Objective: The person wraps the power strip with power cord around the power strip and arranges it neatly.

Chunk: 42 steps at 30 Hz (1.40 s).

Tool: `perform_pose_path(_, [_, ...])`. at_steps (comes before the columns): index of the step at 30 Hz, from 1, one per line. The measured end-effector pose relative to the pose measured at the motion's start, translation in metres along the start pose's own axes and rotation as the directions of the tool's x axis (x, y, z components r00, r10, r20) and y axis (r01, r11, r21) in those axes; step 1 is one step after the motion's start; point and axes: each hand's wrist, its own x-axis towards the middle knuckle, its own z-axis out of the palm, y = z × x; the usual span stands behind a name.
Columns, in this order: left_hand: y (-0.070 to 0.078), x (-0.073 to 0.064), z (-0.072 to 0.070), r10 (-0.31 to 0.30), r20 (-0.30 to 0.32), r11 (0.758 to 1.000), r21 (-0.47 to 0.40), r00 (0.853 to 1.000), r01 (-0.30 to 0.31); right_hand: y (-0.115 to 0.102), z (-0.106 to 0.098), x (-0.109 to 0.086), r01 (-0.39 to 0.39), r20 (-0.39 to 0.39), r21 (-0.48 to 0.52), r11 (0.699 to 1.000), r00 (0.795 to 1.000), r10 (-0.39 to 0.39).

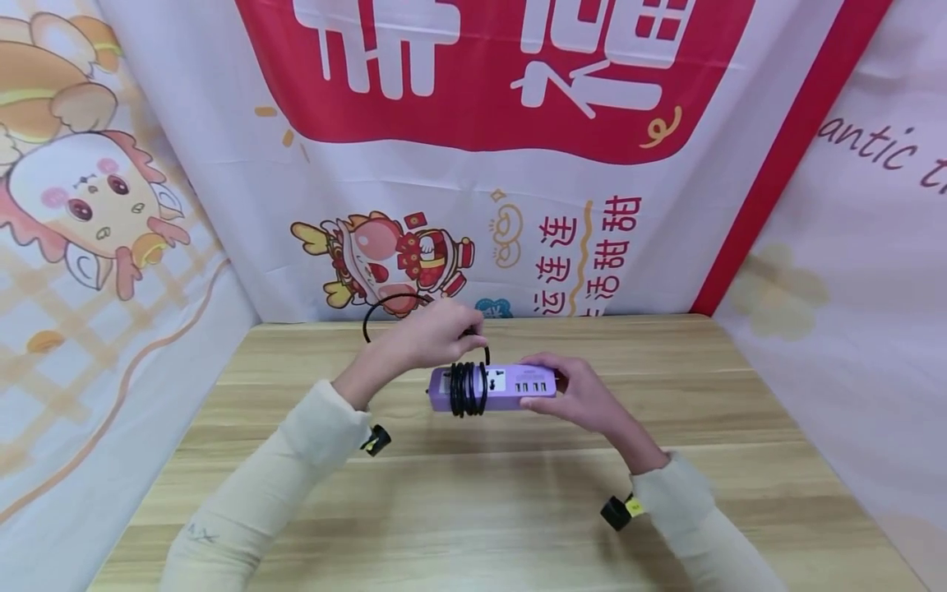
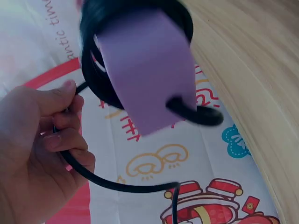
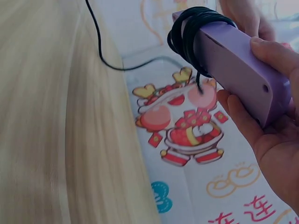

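Right hand (image 1: 577,390) grips the right end of the strip (image 1: 512,402), thumb and fingers curled about its sides, just right of the middle of the head view. Left hand (image 1: 445,330), above and slightly left of it, pinches the cord (image 1: 468,391) between thumb and bent fingers. Several turns go round the left half of the strip, partly covering the sockets (image 1: 494,381); the USB ports (image 1: 530,386) near the right hand are uncovered. The strip appears to be held up over the far part of the worktop (image 1: 488,510), just below the backdrop (image 1: 533,173).

My judgement is that the step in hand is working the cord round the strip, with part of it wrapped and a free length looping to the upper left of the left hand (whether it is being wound on or taken off, one moment cannot settle). Either way, the next move calls for a steady right hand while the left carries the cord over or under the strip's left half, with light tension. Slack could let the turns slip toward the left end or cross one another, and the free loop could snag.
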Motion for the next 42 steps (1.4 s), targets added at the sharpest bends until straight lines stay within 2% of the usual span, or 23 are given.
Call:
perform_pose_path(5, [0.012,-0.004,0.005,-0.007,-0.043,0.996,0.087,0.999,0.010,0.012,-0.001,0.004,-0.050,-0.046,0.005,0.999,0.998,0.050])
perform_pose_path(12, [0.025,-0.011,0.012,-0.115,-0.089,0.991,0.062,0.989,0.120,0.019,-0.001,0.011,-0.068,-0.089,0.016,0.998,0.994,0.069])
perform_pose_path(19, [0.040,-0.020,0.020,-0.243,-0.143,0.969,0.018,0.959,0.248,0.017,0.002,0.015,-0.021,-0.143,0.021,1.000,0.989,0.024])
perform_pose_path(26, [0.051,-0.031,0.029,-0.320,-0.198,0.946,-0.021,0.927,0.322,0.010,0.006,0.019,-0.011,-0.190,0.014,1.000,0.982,0.013])
perform_pose_path(30, [0.055,-0.038,0.037,-0.334,-0.198,0.942,-0.055,0.921,0.330,-0.002,0.005,0.020,-0.003,-0.215,0.009,1.000,0.977,0.005])
perform_pose_path(35, [0.053,-0.045,0.048,-0.313,-0.204,0.946,-0.148,0.928,0.287,-0.024,0.002,0.018,0.035,-0.235,0.012,0.999,0.971,-0.032])
perform_pose_path(39, [0.050,-0.052,0.056,-0.291,-0.184,0.943,-0.219,0.939,0.249,-0.006,0.003,0.021,0.043,-0.256,0.054,0.998,0.966,-0.028])
perform_pose_path(42, [0.048,-0.057,0.062,-0.295,-0.175,0.926,-0.296,0.939,0.236,0.009,0.006,0.024,0.039,-0.271,0.092,0.995,0.962,-0.013])
